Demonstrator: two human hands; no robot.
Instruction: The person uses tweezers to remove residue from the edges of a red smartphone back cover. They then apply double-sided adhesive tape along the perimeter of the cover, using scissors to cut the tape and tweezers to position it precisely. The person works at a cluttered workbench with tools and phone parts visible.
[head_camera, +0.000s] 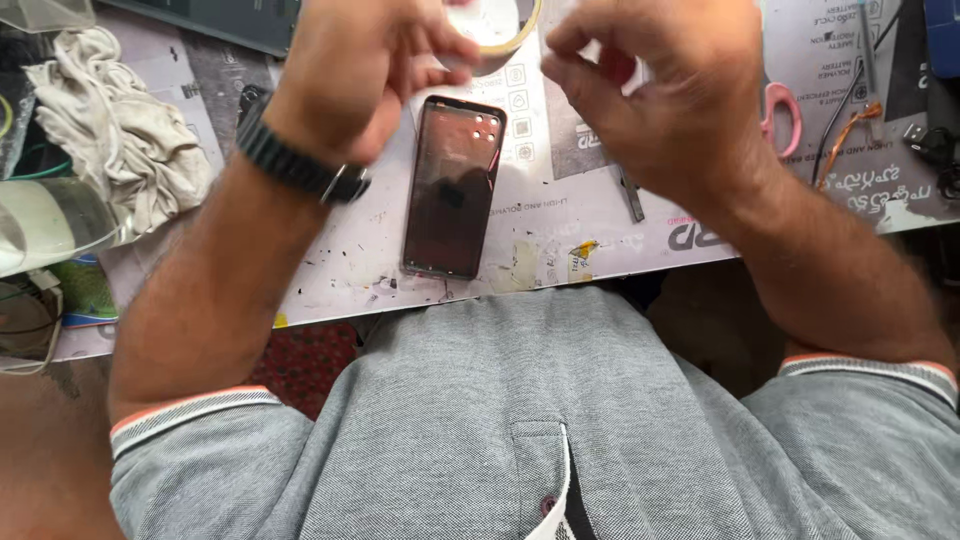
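Observation:
My left hand (365, 65), with a black watch on its wrist, grips a roll of pale tape (500, 35) at the top of the view. Beside it my right hand (665, 85) hovers with fingers bent close to the roll; whether it pinches the tape's loose end is hidden. Below both hands a dark phone back cover (453, 187) with camera holes lies flat on the white work mat (560, 215), untouched.
A crumpled grey cloth (115, 125) lies at the left beside a clear container (45, 220). Pink-handled scissors (783, 112), a thin dark tool (632, 198), cables and copper wire (850, 130) sit to the right. My grey shirt fills the foreground.

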